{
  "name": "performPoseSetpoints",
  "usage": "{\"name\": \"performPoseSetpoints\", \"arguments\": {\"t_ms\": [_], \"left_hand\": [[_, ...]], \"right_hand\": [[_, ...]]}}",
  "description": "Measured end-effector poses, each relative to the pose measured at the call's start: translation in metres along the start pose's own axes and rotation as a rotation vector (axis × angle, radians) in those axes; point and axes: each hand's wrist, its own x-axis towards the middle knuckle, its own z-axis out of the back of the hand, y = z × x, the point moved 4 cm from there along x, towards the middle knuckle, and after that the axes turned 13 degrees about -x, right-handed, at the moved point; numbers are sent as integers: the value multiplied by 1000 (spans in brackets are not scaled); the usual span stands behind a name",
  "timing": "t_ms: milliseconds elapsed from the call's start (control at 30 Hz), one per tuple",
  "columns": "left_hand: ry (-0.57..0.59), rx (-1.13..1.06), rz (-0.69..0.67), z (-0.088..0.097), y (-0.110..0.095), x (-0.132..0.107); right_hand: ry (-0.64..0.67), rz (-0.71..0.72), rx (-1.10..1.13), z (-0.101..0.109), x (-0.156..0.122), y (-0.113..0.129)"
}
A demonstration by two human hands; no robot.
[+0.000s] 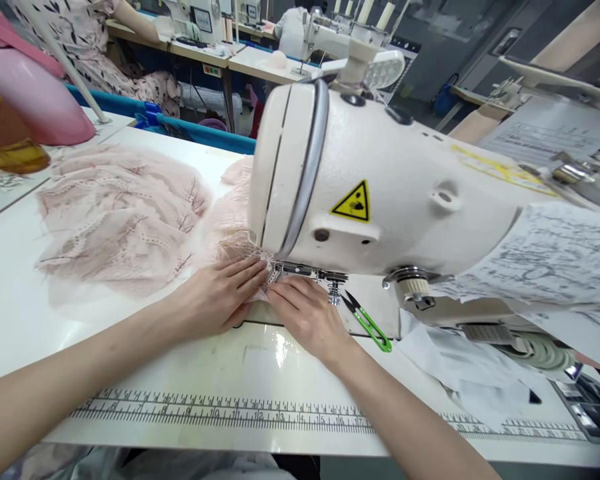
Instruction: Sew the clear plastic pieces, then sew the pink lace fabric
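Note:
My left hand (219, 296) lies flat, fingers stretched, on a small piece of pink lace (230, 230) at the foot of the white sewing machine (380, 187). My right hand (307, 313) rests beside it, fingers extended toward the presser foot (305, 271), pressing the lace edge. Both hands touch at the fingertips under the machine head. The needle itself is hidden by the head.
A pile of pink lace pieces (120, 213) lies to the left. Green thread snips (370, 323) rest right of my right hand. A printed ruler (230, 413) runs along the table's front edge. Papers (545, 260) lie on the machine arm. Another person in patterned cloth (90, 40) sits behind.

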Motion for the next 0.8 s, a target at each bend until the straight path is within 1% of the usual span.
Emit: {"name": "performPoseSetpoints", "arguments": {"t_ms": [133, 267, 467, 600, 800], "left_hand": [[-14, 40, -5, -1, -3, -1], [-18, 53, 17, -1, -4, -1], [22, 91, -2, -2, -9, -3], [49, 69, 56, -5, -9, -6], [0, 91, 42, -5, -11, -4]], "right_hand": [[32, -19, -6, 0, -1, -2], [45, -35, -15, 1, -2, -4], [46, -55, -36, 2, -2, -9], [42, -39, -69, 1, -3, -12], [32, -23, -78, 1, -2, -14]]}}
